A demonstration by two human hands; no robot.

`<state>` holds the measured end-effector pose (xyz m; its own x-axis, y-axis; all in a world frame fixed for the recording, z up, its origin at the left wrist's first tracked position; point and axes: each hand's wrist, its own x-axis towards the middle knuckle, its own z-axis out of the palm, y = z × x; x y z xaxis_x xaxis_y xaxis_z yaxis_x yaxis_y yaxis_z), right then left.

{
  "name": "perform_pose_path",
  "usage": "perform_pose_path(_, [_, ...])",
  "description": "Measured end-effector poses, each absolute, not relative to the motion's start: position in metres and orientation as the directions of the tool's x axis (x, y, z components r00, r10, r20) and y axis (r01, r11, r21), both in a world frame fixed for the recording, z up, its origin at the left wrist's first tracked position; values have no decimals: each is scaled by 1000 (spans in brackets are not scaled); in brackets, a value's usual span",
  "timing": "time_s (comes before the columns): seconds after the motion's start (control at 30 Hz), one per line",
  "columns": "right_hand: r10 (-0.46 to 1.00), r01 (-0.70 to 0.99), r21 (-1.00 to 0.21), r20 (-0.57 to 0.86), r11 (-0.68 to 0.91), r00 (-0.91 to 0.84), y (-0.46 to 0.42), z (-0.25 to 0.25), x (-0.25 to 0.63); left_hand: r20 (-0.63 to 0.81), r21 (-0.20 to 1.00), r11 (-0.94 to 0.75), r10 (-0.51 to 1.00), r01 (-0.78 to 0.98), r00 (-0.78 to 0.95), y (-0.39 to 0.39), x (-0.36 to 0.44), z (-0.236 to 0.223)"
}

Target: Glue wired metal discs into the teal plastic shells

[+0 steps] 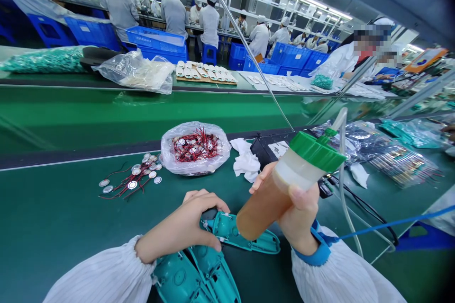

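My right hand [298, 210] is wrapped round a squeeze bottle [265, 203] of amber-brown liquid. The bottle is tilted, its green screw cap up and to the right, with a clear bent tube rising from it. Below the bottle lies a teal plastic shell half [261, 241], open side up. My left hand [194, 220] has thumb and fingers curled about the near-left end of this shell, partly hiding it. More teal shell halves [181, 274] lie side by side under my left wrist, their inner ribs showing.
Beyond my hands sits a plastic bag [165, 151] of round discs with red-black wires; loose wired discs [132, 184] lie to its left. Crumpled white tissue [245, 161], cables [366, 213] and bagged parts [405, 161] are rightward. A blue wrist-strap cord [398, 222] trails right. Co-workers sit behind.
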<state>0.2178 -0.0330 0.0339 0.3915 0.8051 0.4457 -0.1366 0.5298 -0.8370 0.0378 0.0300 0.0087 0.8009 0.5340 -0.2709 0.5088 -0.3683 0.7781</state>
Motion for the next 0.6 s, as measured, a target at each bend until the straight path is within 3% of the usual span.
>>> perform_pose_path(0.6, [701, 23, -739, 647, 673, 300, -37, 40, 214, -272, 787, -355, 536, 505, 800, 29, 38, 11])
